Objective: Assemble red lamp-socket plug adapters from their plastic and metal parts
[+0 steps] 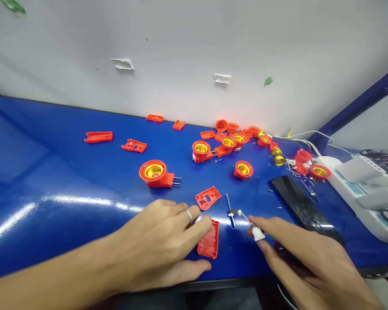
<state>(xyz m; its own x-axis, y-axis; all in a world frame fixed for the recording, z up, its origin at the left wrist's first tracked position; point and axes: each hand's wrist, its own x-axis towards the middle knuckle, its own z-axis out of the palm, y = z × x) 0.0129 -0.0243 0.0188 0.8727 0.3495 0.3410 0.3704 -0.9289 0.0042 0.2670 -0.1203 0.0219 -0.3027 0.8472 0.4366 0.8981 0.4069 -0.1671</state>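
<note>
My left hand (168,245) lies low over the table, its index finger and thumb bracketing a red plastic cover half (209,242); its other fingers are curled. Between the thumb and index finger of my right hand (297,254) is a small white plastic piece (258,233) with a thin metal pin pointing left. Just left of it, a small metal strip with white ends (235,212), a spring (228,202) and a screw-like pin (232,220) lie together. Above my left fingers rests another red cover half (208,198) with cut-out holes.
A red lamp holder with plug pins (155,173) stands left of centre. More red holders (201,150) and brass threaded shells (280,160) cluster toward the wall. A black phone (302,206) and a white power strip (358,198) lie at right. Loose red covers (98,137) lie left.
</note>
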